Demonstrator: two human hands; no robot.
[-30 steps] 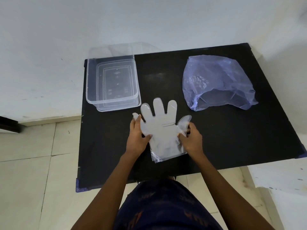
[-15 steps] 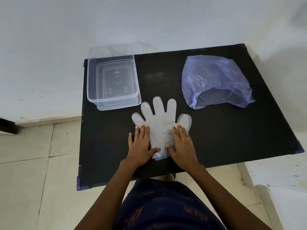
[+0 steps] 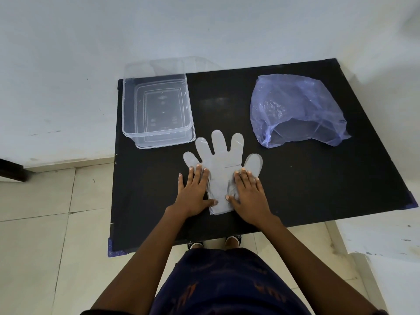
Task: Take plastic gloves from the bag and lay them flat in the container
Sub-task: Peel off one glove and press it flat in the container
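Both my hands had gone from pinching the glove's edges to lying flat on it, so neither grip was closed on anything: my left hand (image 3: 195, 193) and right hand (image 3: 249, 196) were spread open, palms pressing the plastic glove (image 3: 221, 162) smooth on the black surface (image 3: 318, 183). One glove was out of the blue bag (image 3: 295, 105); whether more remained inside I couldn't tell. The clear container (image 3: 156, 133), just beyond the glove's fingertips, looked empty, so laying it in was still ahead.
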